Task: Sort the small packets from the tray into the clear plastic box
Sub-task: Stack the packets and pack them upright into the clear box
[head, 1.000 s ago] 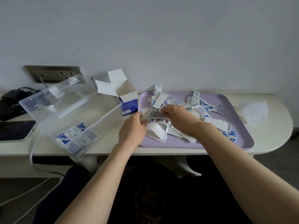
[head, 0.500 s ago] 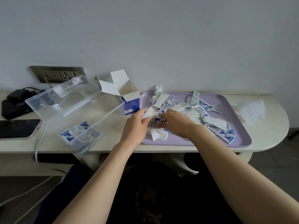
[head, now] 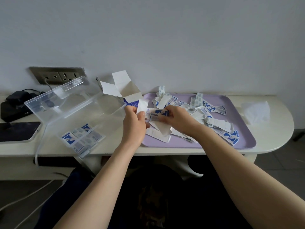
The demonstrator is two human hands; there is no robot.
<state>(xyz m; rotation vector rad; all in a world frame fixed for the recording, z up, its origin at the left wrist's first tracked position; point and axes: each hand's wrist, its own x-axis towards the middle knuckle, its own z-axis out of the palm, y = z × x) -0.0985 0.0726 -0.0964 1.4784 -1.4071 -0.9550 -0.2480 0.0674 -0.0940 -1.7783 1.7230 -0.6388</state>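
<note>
Presently: packets held between both hands, none in transit to the box

A bunch of small white-and-blue paper packets [head: 158, 115] is held above the near left corner of the flat lilac plastic tray [head: 247, 142], just beside the box side of the table. The right hand [head: 179, 120] pinches this bunch with curled fingers. The left hand [head: 134, 125] pinches a plain white strip [head: 142, 105] upright between thumb and fingers; this is probably a packet seen from its blank face. Judged purpose: the hands meet to square up and compare pieces before a transfer.

A loose heap of packets [head: 212, 119] covers the tray's middle and right, so the sort appears to be at an early stage.

The clear plastic box [head: 99, 123] stands to the left, close to the left hand. Its hinged lid [head: 62, 98] is thrown back, which leaves the mouth free for dropping in. A few packets lie flat on its floor [head: 80, 138].

Beyond, an opened white-and-blue cardboard carton [head: 127, 90] stands between box and tray. A crumpled translucent wrapper [head: 255, 111] lies right of the tray. A dark phone [head: 16, 131] and a black pouch [head: 14, 104] occupy the cream table's [head: 280, 129] far left.
</note>
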